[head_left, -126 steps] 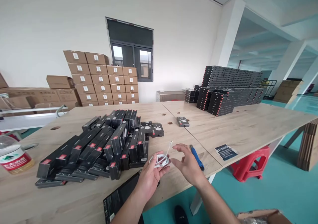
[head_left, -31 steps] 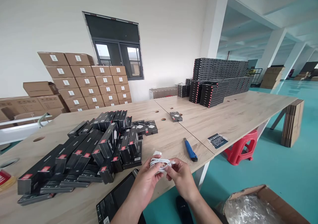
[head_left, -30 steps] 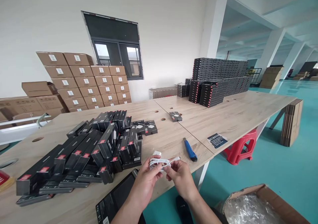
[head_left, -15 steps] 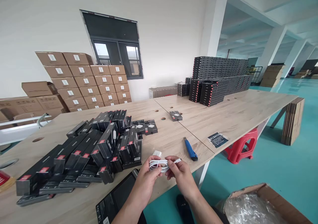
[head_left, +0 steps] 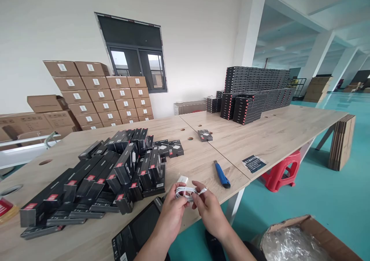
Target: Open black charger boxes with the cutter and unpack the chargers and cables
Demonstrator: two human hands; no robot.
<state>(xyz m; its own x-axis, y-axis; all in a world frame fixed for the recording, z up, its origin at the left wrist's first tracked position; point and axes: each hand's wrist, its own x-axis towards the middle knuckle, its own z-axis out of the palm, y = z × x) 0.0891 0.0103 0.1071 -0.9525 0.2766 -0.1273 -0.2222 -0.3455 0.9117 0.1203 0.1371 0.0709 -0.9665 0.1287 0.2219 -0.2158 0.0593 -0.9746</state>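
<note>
Holding a white cable [head_left: 185, 192] over the surface's near edge

Both hands are at work close to the near edge of the surface [head_left: 243, 139]. The left hand [head_left: 172, 211] is curled nearly closed, thumb and fingers gripping the coiled loops; the right hand [head_left: 209, 210] has its fingers bent and slightly parted, with the cable's free end between thumb and fingers. A white block [head_left: 182, 179] shows just beyond the left fingertips — whether it is held or resting cannot be told.

Toward the left side of the surface lies a heap of black boxes [head_left: 111, 172], some tilted across others. A larger flat black box [head_left: 141, 228] sits at the near edge, partly behind the left forearm. Right of the hands, a blue cutter [head_left: 222, 176] lies apart from them, and a dark printed sheet [head_left: 253, 163] is near the right-hand stretch of the near edge. One small black box [head_left: 205, 135] lies by the seam. Neat black stacks [head_left: 254, 95] stand along the far edge — upright and close together.
</note>
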